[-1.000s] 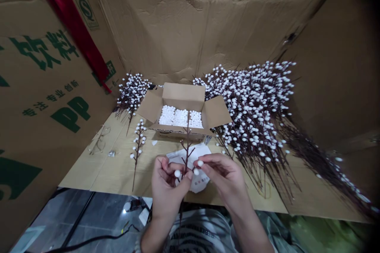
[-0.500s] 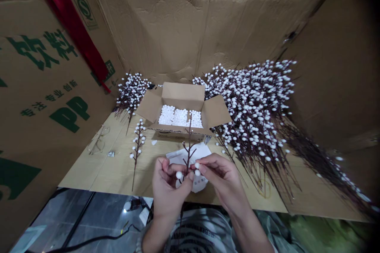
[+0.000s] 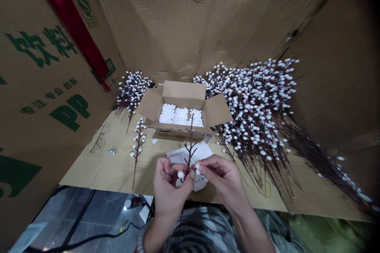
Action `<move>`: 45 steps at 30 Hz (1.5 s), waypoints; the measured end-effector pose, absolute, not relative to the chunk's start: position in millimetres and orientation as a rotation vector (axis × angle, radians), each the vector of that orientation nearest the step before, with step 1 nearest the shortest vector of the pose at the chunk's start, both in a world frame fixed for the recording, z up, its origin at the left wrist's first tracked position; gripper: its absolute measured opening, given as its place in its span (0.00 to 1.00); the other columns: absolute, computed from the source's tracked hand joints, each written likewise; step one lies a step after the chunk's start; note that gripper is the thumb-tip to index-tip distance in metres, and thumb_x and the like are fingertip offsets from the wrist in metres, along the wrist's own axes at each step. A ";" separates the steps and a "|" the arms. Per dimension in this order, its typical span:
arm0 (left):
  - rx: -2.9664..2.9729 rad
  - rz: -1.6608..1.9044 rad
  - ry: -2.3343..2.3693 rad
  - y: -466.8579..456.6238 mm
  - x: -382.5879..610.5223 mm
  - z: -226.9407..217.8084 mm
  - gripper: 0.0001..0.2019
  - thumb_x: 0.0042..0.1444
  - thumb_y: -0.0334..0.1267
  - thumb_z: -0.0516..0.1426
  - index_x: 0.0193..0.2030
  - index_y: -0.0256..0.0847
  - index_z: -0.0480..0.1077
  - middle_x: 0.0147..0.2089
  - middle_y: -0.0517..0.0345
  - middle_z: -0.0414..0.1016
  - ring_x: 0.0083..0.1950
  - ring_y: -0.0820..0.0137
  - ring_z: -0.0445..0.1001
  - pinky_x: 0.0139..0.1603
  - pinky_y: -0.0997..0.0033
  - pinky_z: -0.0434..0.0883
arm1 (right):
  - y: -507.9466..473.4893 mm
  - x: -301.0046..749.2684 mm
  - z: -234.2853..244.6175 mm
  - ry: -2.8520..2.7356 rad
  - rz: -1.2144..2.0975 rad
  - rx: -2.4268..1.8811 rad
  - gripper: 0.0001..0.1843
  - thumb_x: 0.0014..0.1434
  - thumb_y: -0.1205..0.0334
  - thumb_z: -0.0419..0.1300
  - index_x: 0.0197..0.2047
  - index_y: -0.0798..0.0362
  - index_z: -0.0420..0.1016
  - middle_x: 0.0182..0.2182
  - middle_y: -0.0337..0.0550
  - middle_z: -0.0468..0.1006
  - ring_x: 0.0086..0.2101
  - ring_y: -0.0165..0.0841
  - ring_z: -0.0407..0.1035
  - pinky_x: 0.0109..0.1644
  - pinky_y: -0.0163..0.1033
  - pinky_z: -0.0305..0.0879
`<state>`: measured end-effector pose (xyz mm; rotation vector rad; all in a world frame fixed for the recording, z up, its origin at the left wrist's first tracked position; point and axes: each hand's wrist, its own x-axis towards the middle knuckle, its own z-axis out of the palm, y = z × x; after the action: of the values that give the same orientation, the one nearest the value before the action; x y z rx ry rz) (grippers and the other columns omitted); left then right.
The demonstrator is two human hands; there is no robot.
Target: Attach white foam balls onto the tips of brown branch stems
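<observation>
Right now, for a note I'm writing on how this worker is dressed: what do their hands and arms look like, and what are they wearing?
The left hand and right hand are gloveless, and both forearms show no sleeves. A bracelet of pale round beads circles the left wrist. The pale shirt has dark stripes and lettering.

Green “饮料”, “专注专业创新” and “PP” mark the cardboard sheet (image 3: 23, 134).

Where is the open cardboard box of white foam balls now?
In the head view, the open cardboard box stands centre, beyond the left hand and right hand, between a small beaded-branch pile and a large one.
</observation>
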<state>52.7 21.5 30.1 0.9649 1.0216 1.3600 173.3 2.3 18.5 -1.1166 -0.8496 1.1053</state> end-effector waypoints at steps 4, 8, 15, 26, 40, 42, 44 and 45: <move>0.997 1.365 1.023 22.5 52.5 28.9 0.23 0.38 0.25 0.63 0.28 0.46 0.49 0.18 0.73 0.69 0.22 0.78 0.67 0.28 0.81 0.67 | 2.6 175.4 22.6 -0.919 1.106 -1.140 0.05 0.49 0.60 0.70 0.28 0.51 0.81 0.26 0.42 0.82 0.28 0.34 0.76 0.34 0.36 0.73; 1.012 1.375 1.003 21.0 52.7 23.7 0.23 0.40 0.25 0.62 0.28 0.46 0.49 0.19 0.73 0.69 0.21 0.78 0.66 0.26 0.81 0.66 | 3.7 178.3 22.7 -0.966 1.118 -1.141 0.05 0.48 0.60 0.70 0.27 0.51 0.81 0.27 0.43 0.82 0.28 0.34 0.76 0.34 0.36 0.74; 0.987 1.360 0.996 17.5 52.5 17.9 0.22 0.42 0.26 0.63 0.29 0.46 0.50 0.21 0.70 0.72 0.23 0.77 0.69 0.26 0.80 0.66 | 6.1 182.0 27.8 -1.068 1.103 -1.135 0.07 0.49 0.58 0.69 0.27 0.52 0.82 0.25 0.43 0.82 0.25 0.32 0.75 0.29 0.34 0.72; 0.854 1.251 1.079 29.3 36.0 13.1 0.13 0.39 0.36 0.69 0.33 0.37 0.75 0.26 0.58 0.79 0.27 0.71 0.75 0.28 0.75 0.72 | 6.8 192.1 41.7 -1.215 0.869 -1.196 0.06 0.52 0.61 0.66 0.36 0.48 0.83 0.32 0.44 0.84 0.31 0.36 0.78 0.35 0.39 0.76; 0.649 1.305 1.009 25.3 28.2 5.1 0.12 0.36 0.41 0.72 0.28 0.40 0.80 0.26 0.58 0.81 0.29 0.73 0.76 0.31 0.81 0.71 | 205.1 205.5 77.3 -2.529 0.325 -1.756 0.12 0.54 0.69 0.64 0.44 0.57 0.79 0.44 0.50 0.81 0.43 0.40 0.75 0.47 0.39 0.68; 0.660 1.303 1.000 24.8 26.7 5.5 0.11 0.37 0.41 0.71 0.28 0.41 0.80 0.27 0.58 0.82 0.30 0.73 0.77 0.31 0.81 0.72 | 220.7 196.1 63.2 -2.602 0.360 -1.784 0.15 0.54 0.66 0.66 0.46 0.57 0.77 0.46 0.50 0.80 0.45 0.40 0.74 0.49 0.42 0.68; 0.684 1.299 0.995 24.6 24.9 5.8 0.10 0.38 0.41 0.71 0.28 0.41 0.80 0.27 0.59 0.82 0.30 0.73 0.77 0.32 0.81 0.72 | 230.2 189.2 50.6 -2.638 0.375 -1.833 0.15 0.58 0.61 0.63 0.48 0.57 0.74 0.48 0.49 0.77 0.46 0.39 0.72 0.51 0.47 0.68; 0.697 1.296 0.995 24.6 23.9 5.7 0.10 0.38 0.41 0.71 0.28 0.41 0.80 0.27 0.59 0.81 0.30 0.73 0.77 0.32 0.81 0.72 | 233.2 186.8 45.1 -2.642 0.379 -1.860 0.15 0.60 0.60 0.61 0.49 0.56 0.73 0.48 0.48 0.76 0.46 0.38 0.72 0.51 0.49 0.69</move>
<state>23.9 24.6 5.7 0.6966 0.9954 1.2964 186.8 233.2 45.1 -1.8604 -2.6423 0.3789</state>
